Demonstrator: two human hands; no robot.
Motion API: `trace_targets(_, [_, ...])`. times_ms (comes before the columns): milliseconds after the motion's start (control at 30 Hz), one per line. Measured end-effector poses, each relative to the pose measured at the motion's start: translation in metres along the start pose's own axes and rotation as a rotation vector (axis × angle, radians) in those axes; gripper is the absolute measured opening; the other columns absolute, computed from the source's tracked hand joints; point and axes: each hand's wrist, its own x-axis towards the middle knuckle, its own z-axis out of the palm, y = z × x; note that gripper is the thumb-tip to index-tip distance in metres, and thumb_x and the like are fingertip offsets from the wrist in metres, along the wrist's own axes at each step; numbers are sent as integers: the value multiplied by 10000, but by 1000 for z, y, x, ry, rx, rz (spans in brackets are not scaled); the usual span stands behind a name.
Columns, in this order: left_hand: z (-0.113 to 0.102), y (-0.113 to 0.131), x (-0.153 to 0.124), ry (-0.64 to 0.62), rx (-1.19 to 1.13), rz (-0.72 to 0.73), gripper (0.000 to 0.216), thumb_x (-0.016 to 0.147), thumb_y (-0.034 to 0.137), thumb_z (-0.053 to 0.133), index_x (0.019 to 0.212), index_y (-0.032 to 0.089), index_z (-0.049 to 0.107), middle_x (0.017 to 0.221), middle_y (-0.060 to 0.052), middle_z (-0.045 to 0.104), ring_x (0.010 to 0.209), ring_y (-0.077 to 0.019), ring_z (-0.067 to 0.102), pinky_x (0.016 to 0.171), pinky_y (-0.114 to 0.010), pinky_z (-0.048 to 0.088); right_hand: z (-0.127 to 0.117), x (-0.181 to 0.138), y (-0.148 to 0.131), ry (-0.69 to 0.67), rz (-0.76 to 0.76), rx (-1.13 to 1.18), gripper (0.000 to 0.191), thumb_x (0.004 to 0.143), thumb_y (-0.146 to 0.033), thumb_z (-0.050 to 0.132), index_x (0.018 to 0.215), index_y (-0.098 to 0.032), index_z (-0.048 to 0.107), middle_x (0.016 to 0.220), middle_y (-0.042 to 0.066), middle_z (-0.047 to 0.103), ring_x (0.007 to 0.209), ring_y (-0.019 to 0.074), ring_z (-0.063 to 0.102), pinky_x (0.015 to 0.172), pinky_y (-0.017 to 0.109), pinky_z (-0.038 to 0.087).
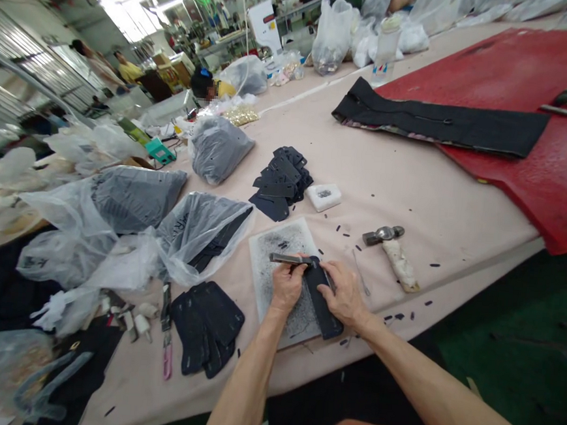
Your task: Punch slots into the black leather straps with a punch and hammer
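Observation:
My left hand (287, 285) is closed around a metal punch (287, 259), whose tip meets the top end of a dark strap-shaped piece (323, 310). My right hand (344, 297) holds that piece by its right edge, fingers and thumb pressed on it. Underneath lies a white board (265, 253) covered in dark specks. A ball-peen hammer (398, 257) with a wrapped handle rests to the right of my right hand. Left of the board, several dark flat pieces (206, 327) are fanned out. Another heap of dark pieces (283, 180) sits beyond the board, beside a white block (324, 197).
Plastic bags of dark pieces (137, 198) crowd the left side. A pink-handled cutter (167, 354) lies near the front edge. A black fabric band (442, 123) stretches across a red sheet (510, 73) at the right. Small dark scraps are scattered about. Other people are in the background.

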Motion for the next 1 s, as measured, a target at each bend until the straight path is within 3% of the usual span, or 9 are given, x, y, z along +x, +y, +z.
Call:
trace_targets(133, [0,1,0,-37,4,3,123,813,252,623,885,215,715,941,-53,754,911,-208,697,869,-348,548,-1,-1,-1,15,14,12,385,830,-250,587,1207,-183,539,1225,129,593,1140,276,537,932,422,394])
trace_targets(1000, [5,4,-1,-57,182,17,137,848,272,602,930,233,705,966,-50,756,937,-213,693,898,-365,539,-3,-1,-4,5,13,-6,401,853,-253,547,1242,-156,532,1268,163,573,1190,299,506,972,444,374])
